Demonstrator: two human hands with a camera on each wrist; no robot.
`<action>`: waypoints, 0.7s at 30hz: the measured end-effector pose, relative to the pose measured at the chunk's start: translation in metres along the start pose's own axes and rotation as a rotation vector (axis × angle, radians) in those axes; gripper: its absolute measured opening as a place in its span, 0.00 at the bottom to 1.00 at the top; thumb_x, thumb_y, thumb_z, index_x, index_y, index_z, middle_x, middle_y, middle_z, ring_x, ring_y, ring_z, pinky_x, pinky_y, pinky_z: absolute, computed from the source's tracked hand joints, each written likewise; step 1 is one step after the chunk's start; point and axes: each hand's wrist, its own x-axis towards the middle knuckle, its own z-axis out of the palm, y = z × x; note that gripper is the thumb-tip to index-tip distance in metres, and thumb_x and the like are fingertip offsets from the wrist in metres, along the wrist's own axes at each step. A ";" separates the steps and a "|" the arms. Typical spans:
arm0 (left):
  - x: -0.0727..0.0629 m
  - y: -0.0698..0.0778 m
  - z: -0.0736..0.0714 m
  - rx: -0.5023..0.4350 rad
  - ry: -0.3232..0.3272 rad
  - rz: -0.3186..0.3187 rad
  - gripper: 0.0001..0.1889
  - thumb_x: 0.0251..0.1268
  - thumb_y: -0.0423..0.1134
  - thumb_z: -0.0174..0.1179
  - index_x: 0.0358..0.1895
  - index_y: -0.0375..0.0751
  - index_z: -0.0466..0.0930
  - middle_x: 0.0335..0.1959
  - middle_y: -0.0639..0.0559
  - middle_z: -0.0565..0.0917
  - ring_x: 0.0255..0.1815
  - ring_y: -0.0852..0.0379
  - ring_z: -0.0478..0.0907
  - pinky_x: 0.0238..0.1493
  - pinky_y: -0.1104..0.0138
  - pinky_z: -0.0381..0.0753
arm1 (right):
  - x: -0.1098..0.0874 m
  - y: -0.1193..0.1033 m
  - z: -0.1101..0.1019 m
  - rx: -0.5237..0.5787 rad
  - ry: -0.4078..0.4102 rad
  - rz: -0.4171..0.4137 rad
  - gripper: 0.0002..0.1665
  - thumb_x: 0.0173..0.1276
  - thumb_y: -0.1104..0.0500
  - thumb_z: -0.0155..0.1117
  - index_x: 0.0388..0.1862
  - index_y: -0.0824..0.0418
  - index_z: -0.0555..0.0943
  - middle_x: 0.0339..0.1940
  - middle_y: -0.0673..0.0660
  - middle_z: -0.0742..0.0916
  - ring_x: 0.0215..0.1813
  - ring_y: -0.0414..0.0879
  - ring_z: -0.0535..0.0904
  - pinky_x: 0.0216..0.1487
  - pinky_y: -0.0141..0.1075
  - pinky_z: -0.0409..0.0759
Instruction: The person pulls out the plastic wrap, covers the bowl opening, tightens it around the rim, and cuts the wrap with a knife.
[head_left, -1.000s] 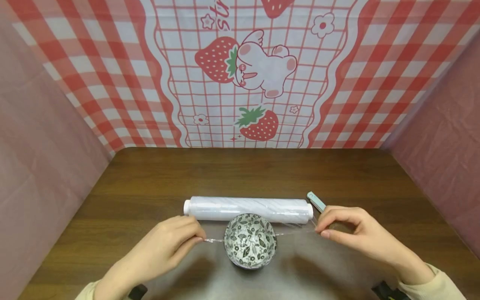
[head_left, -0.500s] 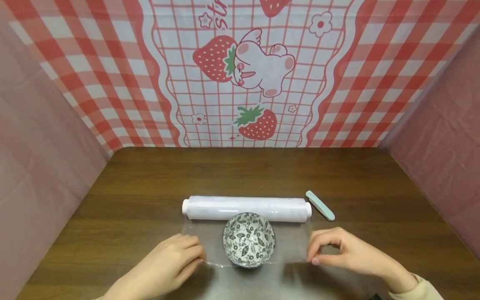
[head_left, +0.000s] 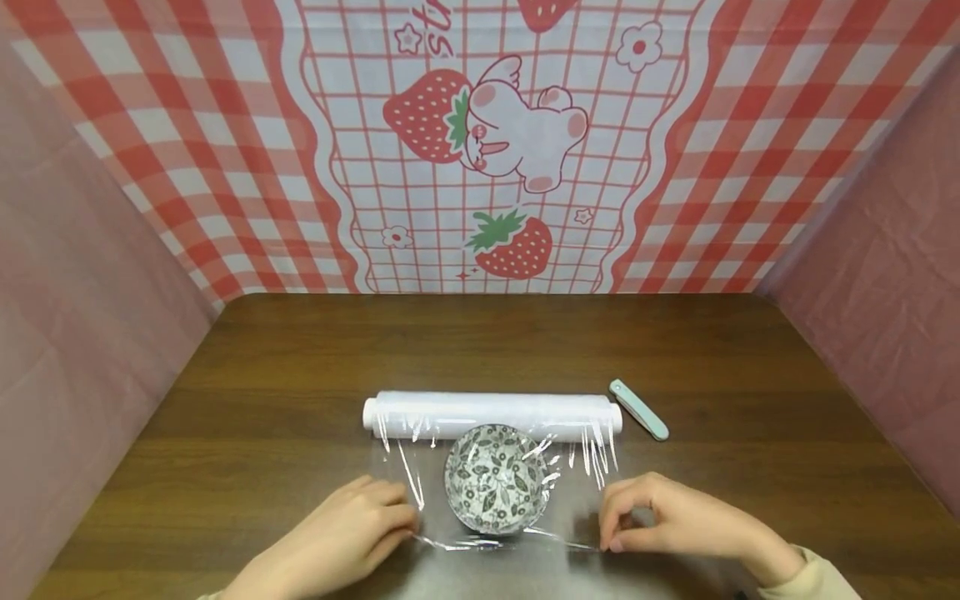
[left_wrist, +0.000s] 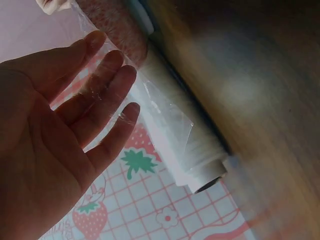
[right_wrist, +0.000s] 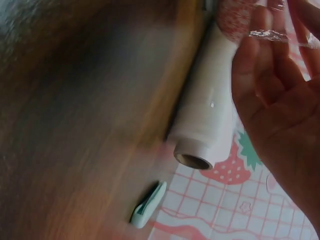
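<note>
Clear film (head_left: 477, 545) stretches between left fingers (head_left: 396, 518) and right fingers (head_left: 615, 518).

Brown wood-grain table (head_left: 480, 342), roll of clear film (head_left: 491, 415), leaf-patterned bowl (head_left: 497, 479) just beside it, pale green folding knife (head_left: 639, 410)

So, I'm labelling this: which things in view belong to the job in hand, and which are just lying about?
Job in hand:
clear film, held by left hand and right hand
film roll
bowl under the film

Seemingly lying about:
pale green tool, untouched, perhaps a cutter
strawberry-print cloth, backdrop only
</note>
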 end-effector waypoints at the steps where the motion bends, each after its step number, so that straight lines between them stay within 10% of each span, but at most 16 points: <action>1: 0.000 0.000 0.001 0.003 -0.013 -0.006 0.05 0.51 0.42 0.62 0.25 0.55 0.75 0.24 0.65 0.71 0.28 0.65 0.71 0.36 0.69 0.71 | 0.001 0.000 0.001 -0.026 -0.014 0.006 0.07 0.61 0.63 0.60 0.34 0.50 0.80 0.32 0.43 0.82 0.36 0.31 0.74 0.37 0.26 0.75; 13: 0.009 0.000 0.017 0.075 -0.063 -0.075 0.05 0.50 0.44 0.62 0.22 0.54 0.76 0.20 0.64 0.72 0.25 0.65 0.71 0.32 0.70 0.68 | 0.014 0.006 0.010 -0.315 -0.031 0.049 0.06 0.61 0.59 0.61 0.33 0.46 0.81 0.34 0.38 0.80 0.38 0.27 0.74 0.42 0.20 0.71; 21: 0.017 0.009 0.025 0.049 -0.023 -0.316 0.07 0.51 0.40 0.63 0.20 0.52 0.76 0.19 0.63 0.79 0.21 0.61 0.76 0.26 0.67 0.72 | 0.022 0.007 0.013 -0.500 0.060 0.053 0.07 0.56 0.63 0.64 0.32 0.52 0.84 0.32 0.40 0.80 0.36 0.29 0.75 0.40 0.21 0.72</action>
